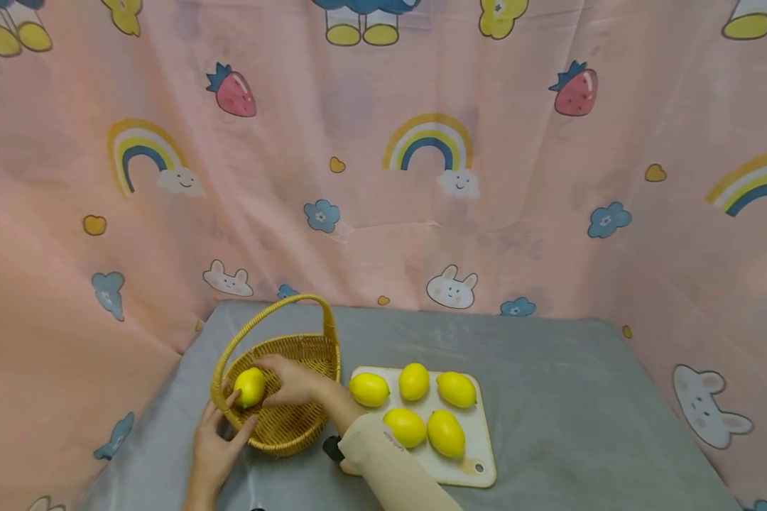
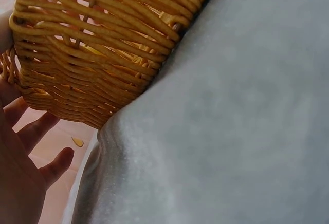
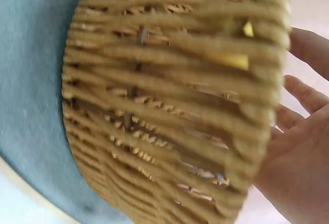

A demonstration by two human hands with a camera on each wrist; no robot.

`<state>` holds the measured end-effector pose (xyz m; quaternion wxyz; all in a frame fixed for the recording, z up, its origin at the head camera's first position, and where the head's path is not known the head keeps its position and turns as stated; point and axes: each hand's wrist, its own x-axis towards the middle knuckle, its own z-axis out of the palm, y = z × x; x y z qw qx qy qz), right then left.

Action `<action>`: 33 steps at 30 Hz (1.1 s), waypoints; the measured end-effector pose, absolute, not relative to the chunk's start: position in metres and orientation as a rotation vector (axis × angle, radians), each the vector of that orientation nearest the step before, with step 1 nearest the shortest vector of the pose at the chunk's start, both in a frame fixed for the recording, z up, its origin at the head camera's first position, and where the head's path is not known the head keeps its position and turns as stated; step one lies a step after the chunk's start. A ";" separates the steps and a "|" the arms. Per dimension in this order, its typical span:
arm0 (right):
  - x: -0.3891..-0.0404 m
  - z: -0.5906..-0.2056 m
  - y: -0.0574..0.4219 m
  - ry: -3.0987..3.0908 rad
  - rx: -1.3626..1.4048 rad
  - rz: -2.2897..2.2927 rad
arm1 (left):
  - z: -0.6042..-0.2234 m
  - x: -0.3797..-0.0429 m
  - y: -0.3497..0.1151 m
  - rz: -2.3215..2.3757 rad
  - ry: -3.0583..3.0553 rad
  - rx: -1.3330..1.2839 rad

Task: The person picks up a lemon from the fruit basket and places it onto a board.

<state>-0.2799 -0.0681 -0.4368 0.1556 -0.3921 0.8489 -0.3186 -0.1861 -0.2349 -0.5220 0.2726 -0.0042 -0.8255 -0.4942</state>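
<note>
A yellow lemon (image 1: 249, 387) sits inside the left end of a woven wicker basket (image 1: 300, 434) with a tall arched handle. My right hand (image 1: 297, 383) reaches in over the near right rim, its thumb and fingers spread apart at the lemon's right edge. In the right wrist view, that hand (image 3: 300, 154) shows behind the weave with fingers extended, and a bit of lemon (image 3: 231, 59) shines through. My left hand (image 1: 216, 443) holds the basket's left rim below the handle. Two fingers of the left hand (image 2: 20, 167) stick out free below the basket in the left wrist view.
A white cutting board (image 1: 482, 447) with several lemons (image 1: 446, 433) lies right of the basket, partly covered by my right sleeve (image 1: 396, 468). Grey cloth (image 1: 581, 411) covers the table. A pink patterned curtain (image 1: 371, 262) hangs behind and at both sides.
</note>
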 end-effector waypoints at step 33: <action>-0.267 -0.446 -0.092 2.684 -1.181 -0.438 | -0.522 -0.186 -0.236 -1.344 -2.213 -0.033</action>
